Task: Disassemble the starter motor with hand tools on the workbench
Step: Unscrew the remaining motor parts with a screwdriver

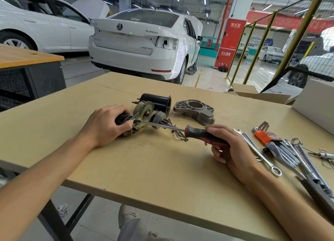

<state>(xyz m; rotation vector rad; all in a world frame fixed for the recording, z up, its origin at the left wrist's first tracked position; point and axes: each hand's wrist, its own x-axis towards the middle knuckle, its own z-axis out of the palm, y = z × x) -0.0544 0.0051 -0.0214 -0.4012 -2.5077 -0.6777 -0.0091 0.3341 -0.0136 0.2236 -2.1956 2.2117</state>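
I am sitting at the bench (162, 168) and taking the starter motor (144, 114) apart. The motor is lying on its side in the middle of the bench, just past my hands. My left hand (106, 125) is curling round the dark end of the motor and holding it down, so it is not rolling while I am working. My right hand (227, 148) is gripping the red and black handle of the screwdriver (204, 135), with my fingers wrapping round it. The long metal part is reaching across to the motor, and its tip is sitting right beside my left fingers; I think I am trying to loosen or pry something there. The black can (159, 101) and the grey metal cover (196, 111) are lying behind the motor, already off. The wrenches (256, 150) and the orange key set (265, 136) are lying close to my right hand, so I am able to grab them fast
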